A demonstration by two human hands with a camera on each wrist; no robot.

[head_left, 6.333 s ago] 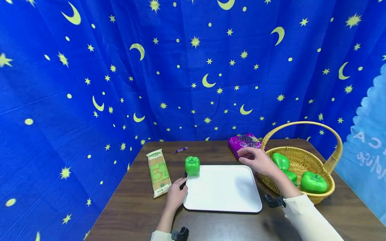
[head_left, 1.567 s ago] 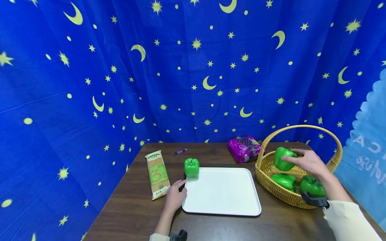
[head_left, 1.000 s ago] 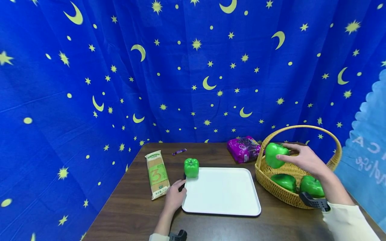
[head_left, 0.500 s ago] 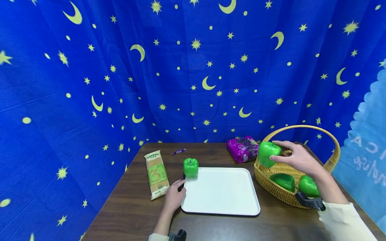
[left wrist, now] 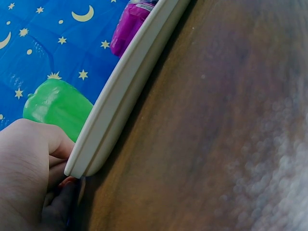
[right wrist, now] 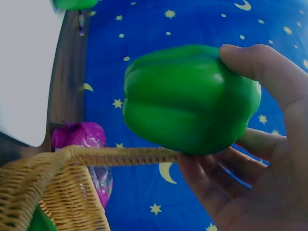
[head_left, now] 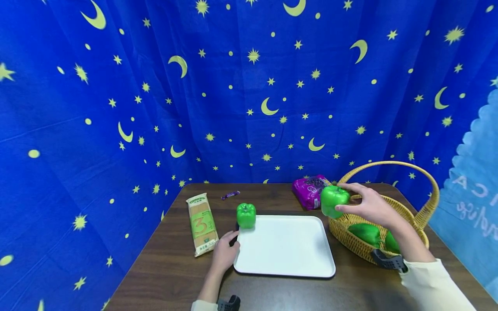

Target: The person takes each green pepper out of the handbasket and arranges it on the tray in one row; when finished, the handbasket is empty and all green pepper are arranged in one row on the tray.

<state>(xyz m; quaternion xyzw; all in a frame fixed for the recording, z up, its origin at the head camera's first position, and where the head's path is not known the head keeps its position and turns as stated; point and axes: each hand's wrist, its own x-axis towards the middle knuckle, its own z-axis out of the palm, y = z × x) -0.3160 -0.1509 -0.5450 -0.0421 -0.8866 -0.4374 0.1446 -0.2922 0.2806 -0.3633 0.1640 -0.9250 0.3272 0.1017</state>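
Note:
My right hand (head_left: pixel 367 207) holds a green bell pepper (head_left: pixel 333 201) in the air, over the left rim of the wicker basket (head_left: pixel 342 239). In the right wrist view the thumb presses one side of this pepper (right wrist: pixel 185 98) and the fingers support the other. My left hand (head_left: pixel 225 251) grips the left edge of a white tray (head_left: pixel 285 246); in the left wrist view its fingers meet the tray rim (left wrist: pixel 108 110). Another green bell pepper (head_left: pixel 246 215) stands at the tray's back left corner. More green peppers (head_left: pixel 365 233) lie in the basket, one partly hidden by my right forearm.
A pack of noodles (head_left: pixel 202 224) lies left of the tray. Behind it is a small purple wrapped candy (head_left: pixel 231 195). A purple bag (head_left: pixel 308 192) sits at the back, beside the basket. The basket's tall handle (head_left: pixel 389 163) arches up behind my right hand.
My right hand, reaching over the purple bag at first, has since lifted a bell pepper inside the basket and carried it left to the rim. The left hand stays at the tray.

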